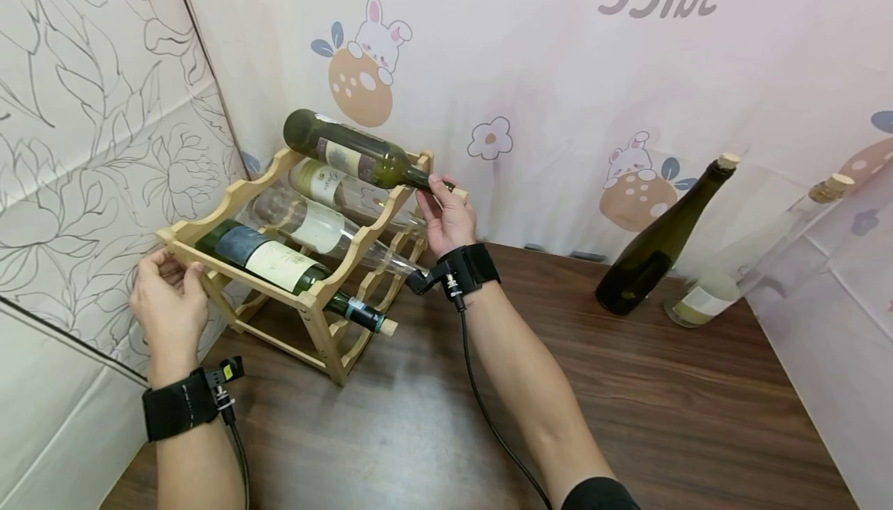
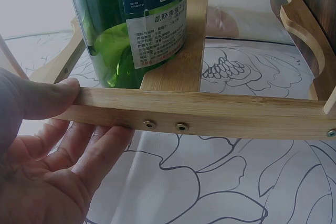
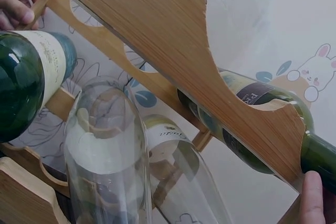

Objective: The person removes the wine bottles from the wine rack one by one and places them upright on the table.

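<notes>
My left hand (image 1: pixel 167 304) grips the near left corner of a wooden wine rack (image 1: pixel 317 316), thumb over the rail and fingers beneath it in the left wrist view. At the rack's far side, my right hand (image 1: pixel 449 219) holds the corked neck of a dark green wine bottle (image 1: pixel 380 161), which lies across the top tier. A green wine bottle (image 1: pixel 279 262) with a cream label lies in the nearest top slot. Beside it is a clear bottle (image 1: pixel 321 227) with a pale label. Another clear bottle (image 3: pixel 173 145) lies partly hidden under the dark green one.
Two corked bottles stand upright at the back right of the brown wooden table (image 1: pixel 628 401): a dark bottle (image 1: pixel 656 246) and a clear bottle (image 1: pixel 711 293). Printed curtains (image 1: pixel 544 68) hang close behind the rack and to its left. A cable (image 1: pixel 481 398) trails from my right wrist.
</notes>
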Tool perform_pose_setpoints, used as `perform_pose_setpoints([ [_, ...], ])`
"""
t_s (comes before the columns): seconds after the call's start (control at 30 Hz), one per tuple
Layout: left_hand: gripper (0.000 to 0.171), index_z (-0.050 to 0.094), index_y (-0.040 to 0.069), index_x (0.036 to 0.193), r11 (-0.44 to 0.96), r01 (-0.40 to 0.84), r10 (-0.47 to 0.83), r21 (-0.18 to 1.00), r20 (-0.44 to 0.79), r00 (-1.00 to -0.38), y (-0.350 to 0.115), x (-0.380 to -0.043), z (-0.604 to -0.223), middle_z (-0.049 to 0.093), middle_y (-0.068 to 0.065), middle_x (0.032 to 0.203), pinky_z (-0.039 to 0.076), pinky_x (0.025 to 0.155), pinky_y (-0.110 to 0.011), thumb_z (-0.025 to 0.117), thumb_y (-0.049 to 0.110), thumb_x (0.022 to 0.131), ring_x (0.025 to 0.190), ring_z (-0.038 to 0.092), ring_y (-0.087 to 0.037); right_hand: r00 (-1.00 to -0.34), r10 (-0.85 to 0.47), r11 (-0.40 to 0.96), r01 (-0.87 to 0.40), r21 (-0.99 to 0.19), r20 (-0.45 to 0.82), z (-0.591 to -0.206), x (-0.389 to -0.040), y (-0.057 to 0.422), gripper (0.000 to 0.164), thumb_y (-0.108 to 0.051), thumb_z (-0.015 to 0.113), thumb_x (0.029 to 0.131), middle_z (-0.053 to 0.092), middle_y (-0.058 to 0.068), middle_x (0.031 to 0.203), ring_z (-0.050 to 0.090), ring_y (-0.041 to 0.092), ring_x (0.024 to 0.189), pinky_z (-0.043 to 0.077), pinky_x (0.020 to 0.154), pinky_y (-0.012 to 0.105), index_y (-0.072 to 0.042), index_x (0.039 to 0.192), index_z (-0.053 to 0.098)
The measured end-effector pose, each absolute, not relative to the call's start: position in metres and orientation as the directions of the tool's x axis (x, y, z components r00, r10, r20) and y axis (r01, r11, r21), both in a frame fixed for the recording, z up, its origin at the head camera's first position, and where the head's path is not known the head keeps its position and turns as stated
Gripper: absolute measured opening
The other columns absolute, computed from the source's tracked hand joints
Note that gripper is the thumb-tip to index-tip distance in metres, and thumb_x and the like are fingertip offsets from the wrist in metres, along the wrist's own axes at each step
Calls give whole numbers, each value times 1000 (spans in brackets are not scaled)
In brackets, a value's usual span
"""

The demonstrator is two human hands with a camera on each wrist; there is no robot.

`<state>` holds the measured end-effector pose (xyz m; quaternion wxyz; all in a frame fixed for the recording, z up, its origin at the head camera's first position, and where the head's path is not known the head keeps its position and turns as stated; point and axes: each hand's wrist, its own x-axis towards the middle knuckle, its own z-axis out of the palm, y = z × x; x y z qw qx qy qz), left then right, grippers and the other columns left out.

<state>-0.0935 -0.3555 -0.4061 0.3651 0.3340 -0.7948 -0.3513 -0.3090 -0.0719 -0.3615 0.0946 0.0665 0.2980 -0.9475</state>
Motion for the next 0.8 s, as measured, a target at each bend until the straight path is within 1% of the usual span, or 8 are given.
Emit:
perform_pose_setpoints([
  [0.07, 44, 52, 0, 144, 529, -274, -789, 803, 347, -507, -356, -94, -406, 66, -16, 135, 47, 90, -7, 61, 20, 106, 87, 39, 21, -973, -140, -808, 219, -547, -183, -362, -309, -73, 18, -1, 72, 97, 70, 6, 102, 73, 16, 89, 61, 103, 32, -10, 108, 62],
  [0.13, 44, 53, -1, 143, 534, -267, -787, 802, 356, -504, -355, -94, -406, 67, -17, 134, 46, 88, -6, 62, 19, 106, 86, 39, 21, -973, -141, -814, 219, -538, -181, -362, -309, -74, 16, 0, 71, 98, 70, 7, 103, 73, 17, 89, 59, 106, 34, -8, 108, 62],
  [0.3, 43, 54, -2, 142, 541, -256, -783, 801, 369, -501, -355, -94, -407, 67, -17, 133, 44, 85, -3, 62, 18, 105, 88, 42, 19, -972, -136, -835, 216, -506, -190, -362, -309, -76, 11, 0, 70, 98, 70, 6, 104, 73, 18, 91, 54, 113, 38, -9, 98, 64],
  [0.37, 43, 54, -2, 143, 539, -258, -784, 802, 366, -501, -355, -93, -407, 67, -17, 133, 44, 85, -4, 61, 19, 106, 89, 42, 19, -971, -135, -841, 218, -495, -198, -362, -308, -78, 12, 0, 70, 98, 70, 6, 106, 72, 19, 93, 55, 112, 38, -10, 93, 65],
  [0.47, 43, 53, -2, 142, 544, -249, -780, 801, 373, -503, -354, -92, -407, 67, -18, 132, 43, 83, -3, 62, 17, 105, 86, 41, 21, -970, -134, -849, 219, -482, -204, -363, -308, -80, 14, 0, 71, 98, 69, 6, 109, 71, 21, 98, 60, 103, 34, -11, 90, 66],
  [0.6, 43, 54, -4, 142, 558, -237, -771, 795, 392, -503, -355, -93, -408, 68, -20, 130, 39, 79, -1, 62, 16, 105, 83, 39, 24, -971, -126, -853, 211, -478, -203, -363, -308, -81, 14, 1, 71, 97, 68, 6, 108, 69, 22, 98, 60, 103, 33, -10, 89, 67],
  [0.7, 42, 54, -3, 141, 562, -237, -770, 793, 396, -500, -355, -94, -408, 68, -19, 130, 38, 79, -1, 62, 17, 105, 86, 42, 21, -972, -126, -850, 209, -483, -198, -363, -309, -81, 14, 1, 70, 98, 68, 6, 108, 70, 21, 97, 58, 107, 35, -10, 90, 67],
  [0.8, 42, 54, -3, 141, 561, -236, -770, 793, 396, -501, -355, -94, -408, 68, -19, 130, 39, 79, -1, 62, 17, 105, 88, 43, 20, -973, -124, -852, 205, -482, -193, -364, -310, -79, 13, 2, 70, 98, 69, 7, 108, 71, 21, 97, 61, 100, 33, -10, 91, 67],
])
